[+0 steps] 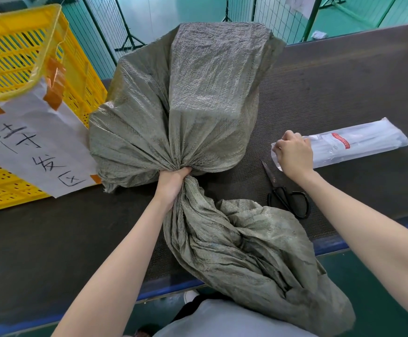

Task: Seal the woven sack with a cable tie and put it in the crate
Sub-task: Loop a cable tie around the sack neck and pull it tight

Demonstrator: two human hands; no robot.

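A grey-green woven sack (193, 93) lies on the dark conveyor belt (343, 88), bulging with a box-shaped load. My left hand (172, 183) grips its gathered neck tight; the loose mouth of the sack trails toward me over the belt's near edge. My right hand (294, 154) is closed on the open end of a clear plastic pack of white cable ties (358, 144) lying to the right of the sack. A yellow slatted crate (28, 49) stands at the left, beside the sack.
Black-handled scissors (285, 193) lie on the belt just below my right hand. A white paper sign (35, 142) with handwriting is taped to the crate's front. Green mesh fencing (246, 10) runs behind the belt. The belt's blue edge (331, 246) is close to my body.
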